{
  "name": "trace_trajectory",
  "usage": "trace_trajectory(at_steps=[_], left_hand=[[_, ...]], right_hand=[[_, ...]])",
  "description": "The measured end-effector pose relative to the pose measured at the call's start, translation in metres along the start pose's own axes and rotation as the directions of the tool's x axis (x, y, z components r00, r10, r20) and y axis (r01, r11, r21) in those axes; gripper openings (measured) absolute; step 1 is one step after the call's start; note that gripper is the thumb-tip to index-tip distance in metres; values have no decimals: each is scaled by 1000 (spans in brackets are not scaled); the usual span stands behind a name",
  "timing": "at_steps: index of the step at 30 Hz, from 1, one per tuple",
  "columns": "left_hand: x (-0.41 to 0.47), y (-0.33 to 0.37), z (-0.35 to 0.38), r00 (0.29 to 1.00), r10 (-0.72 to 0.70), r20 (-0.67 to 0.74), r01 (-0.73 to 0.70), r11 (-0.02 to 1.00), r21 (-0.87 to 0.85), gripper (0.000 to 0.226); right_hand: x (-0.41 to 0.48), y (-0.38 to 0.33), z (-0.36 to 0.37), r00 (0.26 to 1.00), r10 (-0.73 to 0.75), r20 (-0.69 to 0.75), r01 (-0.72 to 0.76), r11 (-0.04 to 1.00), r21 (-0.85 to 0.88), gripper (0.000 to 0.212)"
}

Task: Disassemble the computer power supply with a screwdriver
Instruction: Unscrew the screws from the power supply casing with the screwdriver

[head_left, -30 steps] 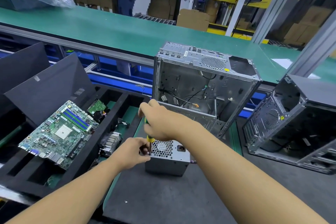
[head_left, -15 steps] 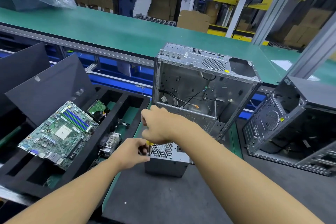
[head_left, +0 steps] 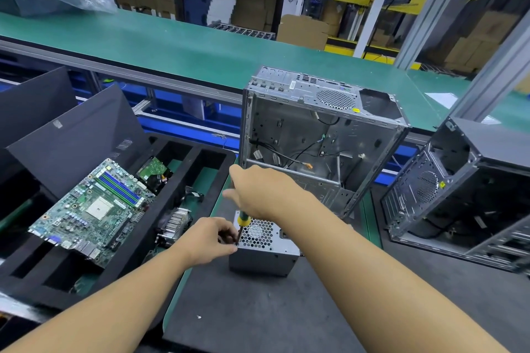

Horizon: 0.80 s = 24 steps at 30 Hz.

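A small grey power supply with a honeycomb fan grille on top stands on the dark mat in front of me. My right hand grips the green and yellow handle of a screwdriver held upright, its tip at the top left corner of the power supply. Beside that corner my left hand pinches the screwdriver's dark shaft near the tip. Most of the handle is hidden inside my right fist.
An empty silver computer case stands open just behind the power supply. A second dark case lies at the right. At the left a black foam tray holds a motherboard, a heatsink and other parts. A green conveyor belt runs behind.
My right hand has turned on the screwdriver handle, dipping lower half a second ago and rising again, so more of the yellow collar shows. My left hand has stayed at the shaft.
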<state>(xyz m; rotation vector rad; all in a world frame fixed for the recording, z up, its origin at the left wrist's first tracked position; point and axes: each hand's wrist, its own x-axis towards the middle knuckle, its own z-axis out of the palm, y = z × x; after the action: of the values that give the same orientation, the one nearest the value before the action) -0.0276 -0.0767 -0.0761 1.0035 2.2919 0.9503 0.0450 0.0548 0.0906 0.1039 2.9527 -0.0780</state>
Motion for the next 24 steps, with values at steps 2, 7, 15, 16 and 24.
trace_trajectory(at_steps=[2, 7, 15, 16, 24], left_hand=[[0, 2, 0, 1000, 2, 9, -2, 1000, 15, 9], [2, 2, 0, 1000, 4, -9, -3, 998, 61, 16], [1, 8, 8, 997, 39, -69, -25, 981, 193, 19], [2, 9, 8, 995, 53, -83, -36, 981, 190, 19], [9, 5, -20, 986, -13, -167, -22, 978, -209, 16]], right_hand=[[1, 1, 2, 999, -43, -14, 43, 999, -3, 11], [-2, 3, 0, 990, -128, 56, 123, 989, 78, 16], [-8, 6, -11, 989, -147, -26, 149, 976, 160, 14], [-9, 7, -15, 989, -144, -37, 148, 974, 168, 15], [-4, 16, -44, 989, -96, -109, 120, 962, 244, 14]])
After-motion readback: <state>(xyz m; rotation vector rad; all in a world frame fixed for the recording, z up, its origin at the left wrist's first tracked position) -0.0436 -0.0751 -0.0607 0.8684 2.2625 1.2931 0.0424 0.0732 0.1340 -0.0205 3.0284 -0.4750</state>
